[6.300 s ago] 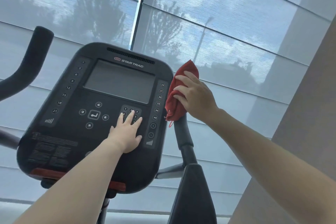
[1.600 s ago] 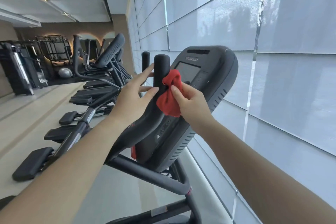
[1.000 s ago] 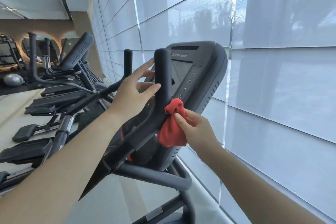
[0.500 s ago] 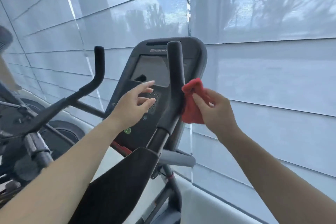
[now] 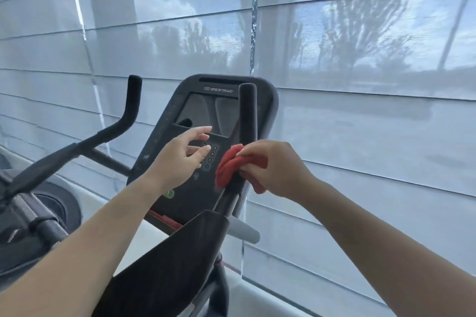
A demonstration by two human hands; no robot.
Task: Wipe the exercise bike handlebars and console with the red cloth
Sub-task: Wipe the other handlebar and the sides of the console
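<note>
At frame centre, before the Star Trac console [image 5: 206, 136], the right handlebar [image 5: 247, 113] should be wiped with the red cloth [image 5: 228, 166] kept wrapped around it by the right hand [image 5: 273, 167], while the left hand [image 5: 180, 159] is held loosely spread, empty.

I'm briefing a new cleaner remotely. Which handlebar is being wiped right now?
Find the black console before the shaded window. Two upright black handlebar horns flank it; take the right horn, overlapping the console's right edge. Unlike the bare left horn, its base is wrapped in the red cloth, gripped by the right hand.
</note>
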